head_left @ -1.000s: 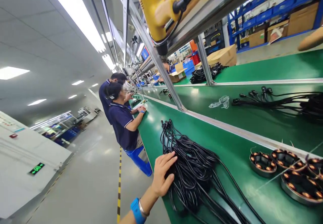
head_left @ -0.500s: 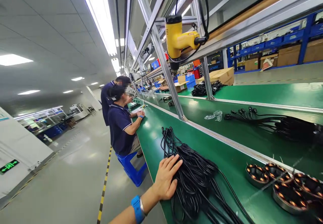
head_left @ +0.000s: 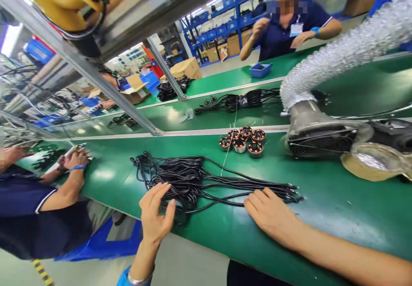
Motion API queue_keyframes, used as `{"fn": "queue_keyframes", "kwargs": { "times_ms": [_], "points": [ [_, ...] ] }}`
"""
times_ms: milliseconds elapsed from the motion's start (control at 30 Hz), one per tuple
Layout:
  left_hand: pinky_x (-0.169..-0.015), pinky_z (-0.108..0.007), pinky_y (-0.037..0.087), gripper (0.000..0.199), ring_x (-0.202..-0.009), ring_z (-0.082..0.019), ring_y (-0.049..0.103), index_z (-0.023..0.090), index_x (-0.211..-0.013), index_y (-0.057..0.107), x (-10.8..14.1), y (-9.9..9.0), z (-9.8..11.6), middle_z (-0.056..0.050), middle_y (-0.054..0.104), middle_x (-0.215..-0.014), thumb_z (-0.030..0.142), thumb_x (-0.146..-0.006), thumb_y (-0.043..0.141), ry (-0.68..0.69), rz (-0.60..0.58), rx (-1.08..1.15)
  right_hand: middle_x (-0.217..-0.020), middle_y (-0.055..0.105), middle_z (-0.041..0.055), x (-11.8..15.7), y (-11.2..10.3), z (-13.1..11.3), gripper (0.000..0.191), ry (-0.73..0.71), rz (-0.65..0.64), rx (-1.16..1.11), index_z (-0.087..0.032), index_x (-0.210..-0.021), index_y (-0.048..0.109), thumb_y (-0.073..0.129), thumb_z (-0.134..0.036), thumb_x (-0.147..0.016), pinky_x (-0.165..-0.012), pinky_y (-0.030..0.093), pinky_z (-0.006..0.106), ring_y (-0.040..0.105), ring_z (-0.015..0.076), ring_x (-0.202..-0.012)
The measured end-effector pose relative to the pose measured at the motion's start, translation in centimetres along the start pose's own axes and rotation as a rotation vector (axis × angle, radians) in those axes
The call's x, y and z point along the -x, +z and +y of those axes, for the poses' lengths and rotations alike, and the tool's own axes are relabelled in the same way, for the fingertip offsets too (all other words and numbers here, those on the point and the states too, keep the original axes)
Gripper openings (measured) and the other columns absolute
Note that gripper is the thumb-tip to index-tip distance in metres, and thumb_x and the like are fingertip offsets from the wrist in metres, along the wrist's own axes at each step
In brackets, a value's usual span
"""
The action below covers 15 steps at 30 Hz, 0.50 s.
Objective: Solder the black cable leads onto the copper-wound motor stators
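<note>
A bundle of black cables (head_left: 180,170) lies on the green bench, its looped part on the left and its stripped wire ends on the right. My left hand (head_left: 154,215) is at the near edge of the loops, thumb and fingers apart, holding nothing. Over the lower cables near their wire ends rests my right hand (head_left: 272,215), with fingers slightly bent and side by side. Its thumb and the underside of its fingers are hidden. Beyond the cables sits a cluster of copper-wound stator rings (head_left: 240,144).
A grey blower with a silvery flexible duct (head_left: 341,54) stands at the right. Another tied cable bundle (head_left: 241,101) lies behind the metal rail. A yellow heat gun (head_left: 61,2) hangs upper left. One co-worker (head_left: 289,28) stands across the bench; another's arm (head_left: 72,174) is at left.
The view has swung right and down, bringing the blower, the cable ends and my right hand into sight. My left hand has spread its fingers beside the cable loops.
</note>
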<state>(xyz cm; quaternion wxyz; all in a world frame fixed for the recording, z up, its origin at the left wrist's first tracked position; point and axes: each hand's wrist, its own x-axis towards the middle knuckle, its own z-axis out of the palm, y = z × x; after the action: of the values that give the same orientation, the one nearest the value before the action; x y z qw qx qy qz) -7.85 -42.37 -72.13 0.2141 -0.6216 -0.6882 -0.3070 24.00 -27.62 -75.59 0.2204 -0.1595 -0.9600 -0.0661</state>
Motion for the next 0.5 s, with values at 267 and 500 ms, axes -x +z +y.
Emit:
{"fn": "queue_keyframes", "kwargs": {
  "times_ms": [267,500],
  "points": [
    [-0.091,-0.043,0.045,0.049,-0.113,-0.028,0.059,0.027,-0.113,0.071,-8.6,8.3,8.1,-0.009,0.068,-0.121,-0.001,-0.081,0.046,0.414,-0.507,0.101,-0.087,0.063,0.0060,3.2,-4.5,3.8,0.012,0.149,-0.024,-0.094,-0.018,-0.098,0.062,0.051,-0.016,-0.094,-0.071,0.039,0.034,0.055,0.0213,-0.080],
    [-0.081,-0.036,0.044,0.021,-0.099,-0.024,0.061,0.021,-0.077,0.070,-14.9,13.2,6.7,-0.010,0.071,-0.114,0.007,-0.086,0.056,0.608,-0.743,-0.012,-0.090,0.073,0.0055,14.7,-8.0,10.2,0.033,0.751,0.176,-0.267,-0.027,-0.094,0.070,0.057,-0.056,-0.086,-0.072,0.057,0.040,0.068,0.0239,-0.074]
  ]
}}
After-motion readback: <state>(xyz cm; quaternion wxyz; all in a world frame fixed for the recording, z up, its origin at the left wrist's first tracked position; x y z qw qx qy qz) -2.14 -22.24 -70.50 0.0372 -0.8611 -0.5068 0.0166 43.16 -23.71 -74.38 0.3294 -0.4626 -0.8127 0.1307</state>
